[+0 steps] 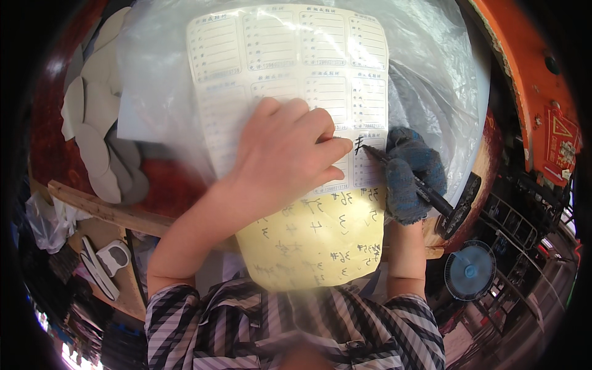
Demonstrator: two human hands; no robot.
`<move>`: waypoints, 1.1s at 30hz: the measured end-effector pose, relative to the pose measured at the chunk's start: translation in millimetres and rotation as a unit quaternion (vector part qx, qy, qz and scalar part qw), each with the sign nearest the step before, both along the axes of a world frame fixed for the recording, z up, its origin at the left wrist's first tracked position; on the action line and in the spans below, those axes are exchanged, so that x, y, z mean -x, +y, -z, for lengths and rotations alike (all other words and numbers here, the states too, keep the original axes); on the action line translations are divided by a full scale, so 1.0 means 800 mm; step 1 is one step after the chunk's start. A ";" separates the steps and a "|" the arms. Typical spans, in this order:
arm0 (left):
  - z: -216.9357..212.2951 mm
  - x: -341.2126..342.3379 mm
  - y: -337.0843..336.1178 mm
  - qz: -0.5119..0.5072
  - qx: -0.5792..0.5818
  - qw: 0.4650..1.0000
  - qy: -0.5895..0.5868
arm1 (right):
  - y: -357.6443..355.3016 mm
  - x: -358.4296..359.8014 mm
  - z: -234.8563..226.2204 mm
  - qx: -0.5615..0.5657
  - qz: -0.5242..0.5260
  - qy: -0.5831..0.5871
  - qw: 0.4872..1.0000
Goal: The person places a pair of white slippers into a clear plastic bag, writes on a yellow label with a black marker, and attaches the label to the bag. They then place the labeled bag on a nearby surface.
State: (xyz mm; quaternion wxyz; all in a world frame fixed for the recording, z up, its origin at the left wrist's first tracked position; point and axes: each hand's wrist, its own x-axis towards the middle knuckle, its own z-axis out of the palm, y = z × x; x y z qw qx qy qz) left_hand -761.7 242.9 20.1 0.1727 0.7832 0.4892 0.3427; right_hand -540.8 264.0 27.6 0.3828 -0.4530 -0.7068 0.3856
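Observation:
A sheet of white printed labels (274, 49) lies before me, its yellow lower part (308, 246) covered in handwritten marks. My bare left hand (287, 145) rests on the sheet, knuckles bent, index finger and thumb apart and pressing on the paper. In a blue-grey knitted glove, my right hand (416, 176) grips a black marker pen (435, 196) at the sheet's right edge. The pen's tip meets a label just right of my left index finger, where fresh black strokes show. The left hand covers several labels.
Clear plastic sheeting (154, 80) spreads under and around the labels. Stacked grey-white insole-shaped pieces (95, 154) sit on the red tabletop (46, 132) at left. An orange machine panel (530, 80) stands at right. Below the table are a blue fan (470, 271) and a white sandal (114, 258).

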 end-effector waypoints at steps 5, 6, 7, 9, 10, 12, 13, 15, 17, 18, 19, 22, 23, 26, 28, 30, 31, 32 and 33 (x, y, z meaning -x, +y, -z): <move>0.003 -0.007 0.000 0.013 -0.043 0.999 0.014 | 0.003 -0.003 0.006 0.021 0.039 0.066 0.997; 0.003 -0.009 0.000 0.017 -0.058 0.998 0.017 | 0.004 -0.004 0.007 -0.001 0.018 0.041 0.999; 0.003 -0.008 -0.001 0.023 -0.058 0.998 0.026 | 0.004 -0.004 0.009 -0.004 0.022 0.024 0.999; 0.002 -0.008 -0.002 0.032 -0.057 0.997 0.038 | 0.004 -0.003 0.010 0.032 0.023 0.036 0.999; 0.001 -0.007 -0.002 0.040 -0.054 0.997 0.046 | 0.004 -0.002 0.010 0.054 0.035 0.054 0.996; -0.002 -0.007 -0.004 0.051 -0.047 0.996 0.049 | 0.003 0.001 0.008 0.057 0.059 0.040 0.996; -0.003 -0.008 -0.004 0.047 -0.044 0.996 0.054 | 0.004 0.001 0.005 0.046 0.048 -0.001 0.998; -0.005 -0.009 -0.005 0.042 -0.033 0.997 0.059 | 0.005 0.002 0.001 -0.010 0.032 -0.114 0.993; -0.006 -0.009 -0.005 0.041 -0.034 0.996 0.068 | 0.007 0.002 -0.005 -0.029 0.027 -0.187 0.982; -0.006 -0.009 -0.005 0.041 -0.031 0.996 0.074 | 0.008 0.002 -0.006 -0.014 0.040 -0.186 0.982; -0.006 -0.009 -0.005 0.043 -0.032 0.996 0.070 | 0.009 0.001 -0.009 -0.005 0.032 -0.193 0.981; -0.005 -0.008 -0.005 0.047 -0.037 0.996 0.062 | 0.011 -0.001 -0.012 0.003 -0.027 -0.206 0.978; -0.005 -0.008 -0.005 0.047 -0.039 0.996 0.060 | 0.011 -0.001 -0.013 0.003 -0.029 -0.187 0.982; -0.004 -0.007 -0.006 0.048 -0.041 0.996 0.058 | 0.010 0.001 -0.011 -0.011 -0.004 -0.133 0.991; -0.004 -0.006 -0.006 0.047 -0.041 0.996 0.060 | 0.009 0.005 -0.011 0.009 0.025 -0.167 0.986; -0.004 -0.007 -0.006 0.050 -0.036 0.996 0.058 | 0.008 0.008 -0.012 -0.001 0.027 -0.153 0.988; -0.003 -0.007 -0.006 0.049 -0.042 0.996 0.060 | 0.008 0.009 -0.013 -0.002 0.032 -0.140 0.990; -0.003 -0.007 -0.006 0.048 -0.045 0.996 0.060 | 0.008 0.010 -0.015 -0.005 0.029 -0.155 0.988; -0.002 -0.007 -0.006 0.047 -0.046 0.996 0.058 | 0.008 0.011 -0.017 -0.011 0.025 -0.178 0.984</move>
